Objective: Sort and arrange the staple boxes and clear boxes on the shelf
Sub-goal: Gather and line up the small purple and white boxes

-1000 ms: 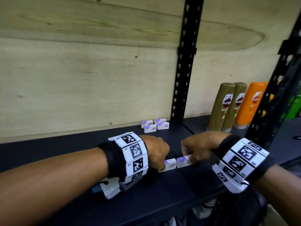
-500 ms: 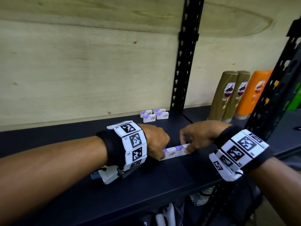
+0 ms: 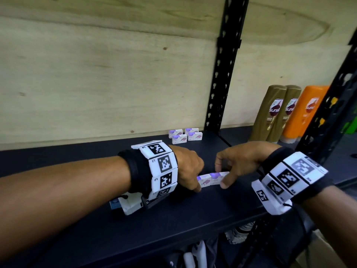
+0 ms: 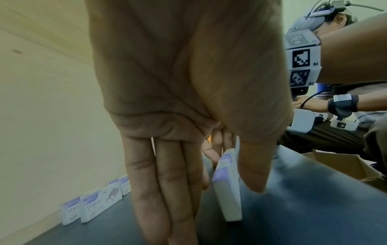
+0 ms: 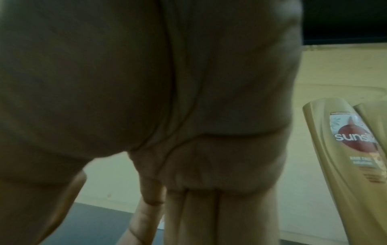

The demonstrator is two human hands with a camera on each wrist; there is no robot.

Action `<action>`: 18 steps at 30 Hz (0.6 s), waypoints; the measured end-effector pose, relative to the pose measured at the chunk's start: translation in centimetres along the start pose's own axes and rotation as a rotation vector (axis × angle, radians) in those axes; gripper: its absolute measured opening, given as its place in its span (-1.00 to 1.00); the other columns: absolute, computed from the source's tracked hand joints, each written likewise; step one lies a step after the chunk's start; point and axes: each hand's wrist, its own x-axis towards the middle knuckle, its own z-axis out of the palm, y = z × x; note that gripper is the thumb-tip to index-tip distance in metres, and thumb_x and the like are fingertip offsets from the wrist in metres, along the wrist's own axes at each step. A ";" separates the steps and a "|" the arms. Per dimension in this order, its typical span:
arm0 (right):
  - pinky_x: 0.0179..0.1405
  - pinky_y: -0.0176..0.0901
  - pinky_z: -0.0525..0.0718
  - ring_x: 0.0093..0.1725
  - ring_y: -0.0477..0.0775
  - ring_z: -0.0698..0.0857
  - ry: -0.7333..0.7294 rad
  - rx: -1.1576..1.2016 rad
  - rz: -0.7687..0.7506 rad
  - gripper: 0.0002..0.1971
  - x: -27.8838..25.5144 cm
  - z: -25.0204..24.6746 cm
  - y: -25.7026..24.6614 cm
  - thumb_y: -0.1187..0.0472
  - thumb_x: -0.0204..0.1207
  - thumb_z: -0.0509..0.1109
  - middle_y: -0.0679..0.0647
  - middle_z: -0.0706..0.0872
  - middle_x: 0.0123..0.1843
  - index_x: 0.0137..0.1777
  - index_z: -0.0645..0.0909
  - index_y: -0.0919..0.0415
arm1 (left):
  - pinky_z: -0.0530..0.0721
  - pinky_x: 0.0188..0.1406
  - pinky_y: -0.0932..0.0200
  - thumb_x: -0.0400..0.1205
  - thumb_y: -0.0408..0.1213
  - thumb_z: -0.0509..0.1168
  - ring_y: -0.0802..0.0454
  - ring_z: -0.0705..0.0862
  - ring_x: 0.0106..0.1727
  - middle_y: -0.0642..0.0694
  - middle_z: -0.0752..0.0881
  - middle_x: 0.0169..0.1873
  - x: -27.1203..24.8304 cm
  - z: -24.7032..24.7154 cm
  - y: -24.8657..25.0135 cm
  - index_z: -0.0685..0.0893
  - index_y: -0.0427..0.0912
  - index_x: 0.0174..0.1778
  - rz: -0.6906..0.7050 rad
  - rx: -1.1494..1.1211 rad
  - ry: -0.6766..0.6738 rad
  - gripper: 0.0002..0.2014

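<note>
Two staple boxes stand end to end near the front of the dark shelf. Your left hand pinches the left box between thumb and fingers; your right hand pinches the right one. Four more staple boxes sit at the back wall.

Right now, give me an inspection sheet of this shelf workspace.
Surface: black metal shelf, plywood back panel.
Job's things: two small white-and-purple staple boxes side by side at the front; four matching boxes grouped at the back. Clear boxes: nothing seen.
Clutter: two gold shampoo bottles and one orange bottle, upright, in the next bay.
Grippers: left hand and right hand pinch the front pair from either end.
Cables: a black cable near the right wrist.
Surroundings: black perforated uprights.
</note>
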 end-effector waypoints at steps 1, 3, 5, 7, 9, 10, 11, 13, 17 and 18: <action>0.31 0.03 0.63 0.17 0.02 0.68 -0.035 0.019 0.002 -0.47 -0.2 -0.3 0.1 -0.17 0.30 0.64 -0.07 0.71 0.14 0.22 0.56 -0.15 | 0.54 -0.26 0.12 0.60 0.18 0.29 0.00 0.60 -0.15 0.00 0.59 -0.10 -0.1 -0.2 -0.1 0.55 -0.13 0.29 -0.006 -0.007 -0.019 -0.49; 0.29 -0.07 0.62 0.17 0.01 0.68 -0.089 0.093 0.001 -0.45 -0.3 -0.9 0.5 -0.21 0.33 0.60 0.09 0.73 0.25 0.28 0.56 -0.11 | 0.59 -0.14 0.08 0.57 0.22 0.32 -0.04 0.62 -0.02 0.00 0.62 0.03 0.0 -0.6 -0.7 0.47 -0.10 0.38 -0.021 -0.056 -0.052 -0.41; 0.20 -0.10 0.63 0.12 0.04 0.70 -0.042 0.104 0.001 -0.49 0.0 -1.7 0.6 -0.26 0.38 0.54 0.16 0.73 0.25 0.26 0.61 -0.08 | 0.66 -0.06 0.09 0.56 0.20 0.34 -0.04 0.69 0.05 -0.03 0.71 0.09 0.2 -1.0 -1.7 0.51 -0.13 0.40 -0.020 -0.151 -0.081 -0.39; 0.27 0.00 0.67 0.16 0.09 0.74 0.072 0.069 0.002 -0.56 0.9 -2.9 0.6 -0.28 0.42 0.50 0.08 0.76 0.20 0.20 0.64 -0.09 | 0.62 -0.18 0.18 0.61 0.14 0.31 0.00 0.69 -0.03 -0.01 0.75 -0.09 0.7 -1.4 -2.8 0.59 -0.17 0.37 -0.026 -0.216 -0.067 -0.46; 0.25 0.02 0.69 0.09 0.08 0.76 0.136 0.064 -0.018 -0.63 2.1 -4.2 0.4 -0.18 0.48 0.49 0.07 0.78 0.15 0.20 0.65 -0.05 | 0.56 -0.26 0.21 0.63 0.12 0.30 0.05 0.65 -0.14 0.06 0.70 -0.32 1.2 -1.8 -4.0 0.64 -0.17 0.32 -0.070 -0.206 -0.008 -0.51; 0.21 0.00 0.69 0.03 0.06 0.76 0.152 0.060 -0.023 -0.66 3.0 -4.8 0.3 -0.12 0.51 0.50 0.08 0.79 0.14 0.21 0.65 -0.02 | 0.54 -0.23 0.20 0.62 0.12 0.29 0.04 0.63 -0.14 0.05 0.70 -0.30 1.5 -2.1 -4.6 0.65 -0.17 0.31 -0.101 -0.177 0.030 -0.52; 0.18 -0.03 0.69 0.00 0.06 0.75 0.163 0.053 -0.020 -0.68 3.8 -5.4 0.2 -0.07 0.53 0.50 0.09 0.79 0.12 0.22 0.65 0.00 | 0.52 -0.20 0.20 0.63 0.12 0.28 0.02 0.62 -0.11 0.01 0.71 -0.20 2.1 -2.2 -5.3 0.64 -0.15 0.29 -0.131 -0.142 0.067 -0.54; 0.05 -0.12 0.70 -0.02 0.05 0.75 0.176 0.029 -0.009 -0.71 5.6 -6.5 0.0 0.01 0.54 0.50 0.05 0.79 0.04 0.23 0.64 0.01 | 0.45 -0.32 0.24 0.65 0.06 0.26 -0.01 0.58 -0.11 -0.05 0.65 -0.06 3.2 -2.3 -6.6 0.61 -0.06 0.14 -0.178 -0.104 0.132 -0.70; -0.22 -0.25 0.58 0.00 0.06 0.73 0.208 -0.054 0.020 -0.78 9.3 -8.2 -0.5 0.08 0.57 0.47 0.02 0.75 0.07 0.16 0.55 0.00 | 0.23 -0.51 0.38 0.70 -0.15 0.23 0.19 0.33 -0.44 0.07 0.37 -0.37 5.9 -1.6 -9.2 0.28 0.04 -0.33 -0.217 -0.122 0.236 -0.68; -0.18 -0.24 0.56 0.07 0.07 0.71 0.208 -0.078 0.027 -0.76 10.2 -8.4 -0.5 0.10 0.58 0.46 0.04 0.74 0.17 0.20 0.55 0.00 | 0.21 -0.52 0.38 0.71 -0.17 0.23 0.21 0.28 -0.45 0.08 0.32 -0.39 6.5 -1.3 -9.5 0.24 0.03 -0.33 -0.220 -0.140 0.226 -0.66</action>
